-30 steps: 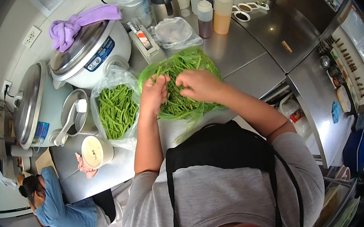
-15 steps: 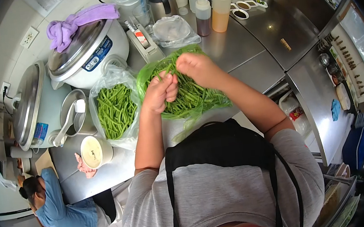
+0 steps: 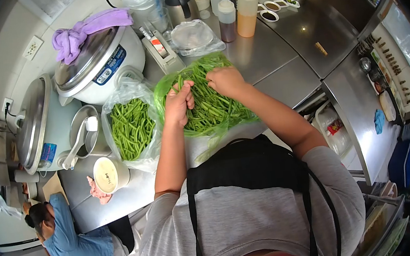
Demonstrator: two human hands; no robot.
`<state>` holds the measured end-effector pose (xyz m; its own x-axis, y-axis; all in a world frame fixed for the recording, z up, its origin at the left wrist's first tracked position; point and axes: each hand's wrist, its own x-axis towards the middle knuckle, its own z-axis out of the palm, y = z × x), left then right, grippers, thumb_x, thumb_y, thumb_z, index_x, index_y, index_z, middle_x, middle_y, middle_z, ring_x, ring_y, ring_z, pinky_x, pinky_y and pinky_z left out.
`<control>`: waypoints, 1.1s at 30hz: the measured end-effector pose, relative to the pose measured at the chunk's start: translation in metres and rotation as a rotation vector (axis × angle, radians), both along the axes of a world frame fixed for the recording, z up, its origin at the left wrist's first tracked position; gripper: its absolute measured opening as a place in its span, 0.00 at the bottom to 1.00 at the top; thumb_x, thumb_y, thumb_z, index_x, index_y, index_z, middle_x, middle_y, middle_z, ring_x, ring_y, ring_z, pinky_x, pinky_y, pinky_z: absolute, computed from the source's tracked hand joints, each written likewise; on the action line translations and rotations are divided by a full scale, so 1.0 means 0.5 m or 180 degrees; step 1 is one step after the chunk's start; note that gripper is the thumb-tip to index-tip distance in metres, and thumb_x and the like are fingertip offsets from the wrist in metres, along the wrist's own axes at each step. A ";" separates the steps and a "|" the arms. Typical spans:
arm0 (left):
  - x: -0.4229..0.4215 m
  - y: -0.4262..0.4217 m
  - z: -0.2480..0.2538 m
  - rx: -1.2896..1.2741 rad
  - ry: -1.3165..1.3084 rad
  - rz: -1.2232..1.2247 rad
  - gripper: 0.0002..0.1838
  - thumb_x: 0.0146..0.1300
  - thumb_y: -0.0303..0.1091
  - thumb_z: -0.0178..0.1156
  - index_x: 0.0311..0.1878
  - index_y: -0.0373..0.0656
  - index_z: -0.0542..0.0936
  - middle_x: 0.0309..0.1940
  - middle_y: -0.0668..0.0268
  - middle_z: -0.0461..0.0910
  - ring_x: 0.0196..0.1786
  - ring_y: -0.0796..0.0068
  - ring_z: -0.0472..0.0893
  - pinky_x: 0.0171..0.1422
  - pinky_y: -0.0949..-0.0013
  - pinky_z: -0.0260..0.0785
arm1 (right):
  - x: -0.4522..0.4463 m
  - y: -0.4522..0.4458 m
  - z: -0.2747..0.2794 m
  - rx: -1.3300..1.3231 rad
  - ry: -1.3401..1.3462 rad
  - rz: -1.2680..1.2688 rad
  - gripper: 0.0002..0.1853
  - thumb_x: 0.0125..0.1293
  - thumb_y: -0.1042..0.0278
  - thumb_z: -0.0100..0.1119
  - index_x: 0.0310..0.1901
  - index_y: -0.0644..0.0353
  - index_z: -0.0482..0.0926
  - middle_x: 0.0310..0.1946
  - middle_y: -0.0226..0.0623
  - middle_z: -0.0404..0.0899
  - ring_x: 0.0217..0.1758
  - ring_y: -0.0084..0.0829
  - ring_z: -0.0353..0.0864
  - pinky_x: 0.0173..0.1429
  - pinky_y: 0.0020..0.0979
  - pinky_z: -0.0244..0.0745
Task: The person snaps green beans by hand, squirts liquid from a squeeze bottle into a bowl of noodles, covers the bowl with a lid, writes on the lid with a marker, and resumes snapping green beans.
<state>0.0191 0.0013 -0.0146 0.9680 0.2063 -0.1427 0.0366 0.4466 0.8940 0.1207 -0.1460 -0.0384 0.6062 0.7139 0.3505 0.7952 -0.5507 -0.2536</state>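
Long green beans [image 3: 213, 111] fill a green plastic bag [image 3: 159, 93] at the middle of the counter. My left hand [image 3: 179, 104] is closed over the bag's left part, with green beans gripped between thumb and fingers. Over the bag's right part, my right hand [image 3: 227, 81] has its fingertips pinched together among the beans; what they hold is hidden. Left of the green bag stands a clear plastic bag [image 3: 151, 160] of shorter green bean pieces [image 3: 132, 128].
Behind the bags are a rice cooker [image 3: 101, 64] with a purple towel [image 3: 84, 32], a tape dispenser [image 3: 165, 54] and squeeze bottles [image 3: 247, 12]. A round tub [image 3: 111, 174] and a metal pot [image 3: 96, 140] stand left. A person in blue [image 3: 78, 238] is at lower left.
My right hand has moved slightly right and down, away from my left hand, into the beans. My left hand stays nearly in place, still closed.
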 end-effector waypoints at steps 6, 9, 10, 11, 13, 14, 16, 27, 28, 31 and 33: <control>0.012 -0.018 -0.004 0.1349 -0.0167 0.0369 0.09 0.59 0.32 0.50 0.41 0.40 0.74 0.16 0.76 0.64 0.17 0.87 0.60 0.20 0.80 0.53 | -0.001 -0.006 0.094 0.0915 0.0577 0.0114 0.07 0.54 0.65 0.49 0.28 0.58 0.74 0.24 0.42 0.75 0.29 0.42 0.75 0.34 0.38 0.69; 0.017 -0.031 -0.002 0.2358 -0.0506 0.0400 0.09 0.58 0.31 0.52 0.40 0.39 0.75 0.20 0.76 0.69 0.21 0.87 0.64 0.26 0.80 0.58 | -0.021 -0.023 0.173 0.0907 0.1155 0.0501 0.06 0.53 0.68 0.52 0.29 0.61 0.73 0.25 0.41 0.75 0.30 0.42 0.74 0.35 0.37 0.69; 0.018 -0.035 0.004 0.2709 -0.0611 0.0377 0.09 0.58 0.30 0.52 0.40 0.39 0.76 0.21 0.75 0.71 0.23 0.87 0.66 0.29 0.80 0.59 | -0.024 -0.026 0.175 0.0911 0.0993 0.0537 0.06 0.53 0.68 0.52 0.29 0.61 0.73 0.25 0.41 0.74 0.30 0.41 0.74 0.35 0.37 0.69; 0.017 -0.039 0.012 0.2716 -0.0534 0.0292 0.08 0.57 0.30 0.53 0.38 0.38 0.76 0.22 0.73 0.72 0.25 0.85 0.67 0.31 0.78 0.61 | -0.025 -0.029 0.177 0.0917 0.0823 0.0571 0.05 0.52 0.68 0.52 0.28 0.60 0.73 0.24 0.41 0.74 0.29 0.41 0.74 0.35 0.37 0.68; 0.011 -0.046 0.029 0.2735 -0.0384 0.0131 0.08 0.56 0.30 0.53 0.35 0.36 0.76 0.25 0.69 0.75 0.28 0.81 0.70 0.35 0.75 0.64 | -0.023 -0.034 0.175 0.0844 0.0314 0.0527 0.05 0.51 0.68 0.53 0.26 0.60 0.72 0.23 0.39 0.74 0.29 0.40 0.74 0.34 0.37 0.68; 0.010 -0.048 0.031 0.2592 -0.0326 0.0103 0.08 0.56 0.30 0.53 0.36 0.36 0.76 0.25 0.69 0.76 0.28 0.81 0.71 0.35 0.75 0.64 | -0.019 -0.036 0.165 0.0763 -0.0017 0.0451 0.05 0.50 0.68 0.52 0.25 0.59 0.72 0.22 0.39 0.74 0.28 0.39 0.74 0.33 0.37 0.68; 0.006 -0.054 0.030 0.2303 -0.0194 0.0052 0.08 0.56 0.30 0.53 0.36 0.36 0.76 0.25 0.69 0.76 0.29 0.80 0.71 0.36 0.75 0.64 | -0.016 -0.032 0.141 0.0686 -0.0474 0.0310 0.05 0.49 0.67 0.52 0.23 0.59 0.70 0.21 0.38 0.74 0.28 0.38 0.75 0.32 0.37 0.67; -0.015 -0.031 0.044 -0.0011 0.0109 -0.0040 0.08 0.61 0.36 0.49 0.32 0.41 0.70 0.13 0.76 0.59 0.13 0.85 0.56 0.16 0.81 0.48 | -0.008 -0.005 0.084 0.0685 0.0190 -0.1074 0.09 0.53 0.64 0.50 0.21 0.60 0.72 0.22 0.42 0.76 0.29 0.38 0.76 0.34 0.37 0.68; -0.016 -0.023 0.044 -0.0119 0.0097 0.0015 0.08 0.61 0.36 0.49 0.33 0.40 0.69 0.13 0.75 0.60 0.13 0.85 0.57 0.16 0.81 0.47 | -0.007 -0.013 0.085 0.0541 0.0478 -0.0785 0.10 0.54 0.64 0.50 0.22 0.60 0.73 0.23 0.43 0.76 0.29 0.38 0.76 0.34 0.36 0.68; -0.013 -0.006 0.039 -0.0239 -0.0040 0.0131 0.08 0.61 0.36 0.48 0.34 0.41 0.69 0.14 0.75 0.60 0.14 0.85 0.58 0.16 0.81 0.48 | -0.007 -0.028 0.076 0.0557 0.1598 0.0115 0.12 0.57 0.62 0.48 0.24 0.61 0.74 0.24 0.44 0.76 0.28 0.38 0.76 0.35 0.34 0.69; -0.008 -0.003 0.038 -0.0332 -0.0082 0.0184 0.07 0.61 0.36 0.48 0.34 0.42 0.69 0.15 0.75 0.60 0.15 0.85 0.58 0.16 0.81 0.49 | -0.004 -0.026 0.045 0.1209 0.2678 0.0759 0.13 0.58 0.61 0.48 0.25 0.61 0.74 0.24 0.44 0.76 0.28 0.38 0.75 0.35 0.33 0.69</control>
<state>0.0149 -0.0003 0.0044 0.9585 0.2474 -0.1415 -0.0143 0.5378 0.8430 0.1187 -0.1588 -0.0160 0.6184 0.7795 0.0996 0.3511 -0.1607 -0.9224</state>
